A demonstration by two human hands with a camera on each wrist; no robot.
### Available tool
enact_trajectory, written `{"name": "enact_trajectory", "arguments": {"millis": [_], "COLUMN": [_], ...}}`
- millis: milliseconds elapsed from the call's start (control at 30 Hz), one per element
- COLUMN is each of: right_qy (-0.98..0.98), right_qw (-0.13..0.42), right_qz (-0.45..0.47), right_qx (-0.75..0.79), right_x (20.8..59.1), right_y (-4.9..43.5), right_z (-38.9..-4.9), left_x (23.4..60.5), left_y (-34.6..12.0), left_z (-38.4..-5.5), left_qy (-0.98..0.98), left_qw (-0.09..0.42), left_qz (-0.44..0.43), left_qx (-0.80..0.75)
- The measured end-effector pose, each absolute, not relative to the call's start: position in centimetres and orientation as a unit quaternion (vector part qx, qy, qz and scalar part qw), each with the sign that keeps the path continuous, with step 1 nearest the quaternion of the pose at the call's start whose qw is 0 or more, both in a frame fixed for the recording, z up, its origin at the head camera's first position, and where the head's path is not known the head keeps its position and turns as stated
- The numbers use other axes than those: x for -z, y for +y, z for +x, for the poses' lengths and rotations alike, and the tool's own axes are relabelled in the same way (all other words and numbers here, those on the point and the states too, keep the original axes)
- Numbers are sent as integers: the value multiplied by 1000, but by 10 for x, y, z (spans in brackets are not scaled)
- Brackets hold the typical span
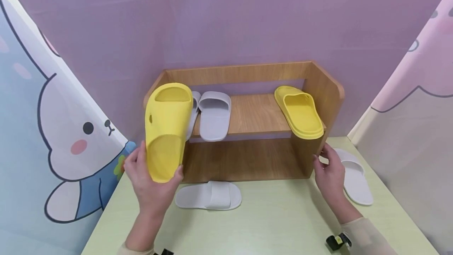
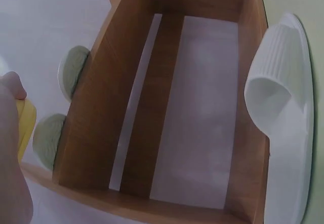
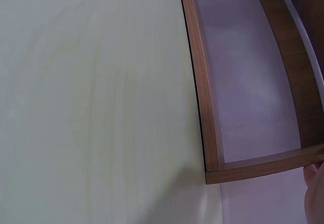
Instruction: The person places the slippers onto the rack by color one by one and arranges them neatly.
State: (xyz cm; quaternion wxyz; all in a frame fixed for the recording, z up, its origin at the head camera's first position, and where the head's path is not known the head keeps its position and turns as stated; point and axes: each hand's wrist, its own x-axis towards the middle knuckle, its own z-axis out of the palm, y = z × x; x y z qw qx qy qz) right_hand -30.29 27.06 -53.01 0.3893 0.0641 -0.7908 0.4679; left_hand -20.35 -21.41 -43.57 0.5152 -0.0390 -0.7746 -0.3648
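Slipper (yellow) (image 1: 168,123), held up approx. 9 o'clock of rack (image 1: 238,74), prob. light, bendy, not fragile; best grip = heel, where L hand (image 1: 153,190) has fingers & thumb curled round. R hand (image 1: 330,172) pinches rack's side edge, approx. 4 o'clock.

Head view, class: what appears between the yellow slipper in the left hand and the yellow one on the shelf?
In the head view, two pale grey slippers, one partly hidden by the held slipper, then bare shelf.

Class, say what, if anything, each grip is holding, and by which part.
The left grip holds a yellow slipper by its heel end. The right grip is at the side panel of the rack; whether it holds it cannot be told.
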Motion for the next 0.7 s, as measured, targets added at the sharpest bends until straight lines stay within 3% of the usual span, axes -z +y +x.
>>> {"name": "enact_trajectory", "arguments": {"millis": [700], "right_qy": [-790], "right_qw": [389], "right_qz": [62], "right_qx": [-470], "right_x": [531], "right_y": [271], "right_z": [-304], "left_x": [409], "left_y": [-158], "left_z": [-217], "left_qy": [-792], "left_qw": [454], "left_qz": [-141], "left_qx": [383]}}
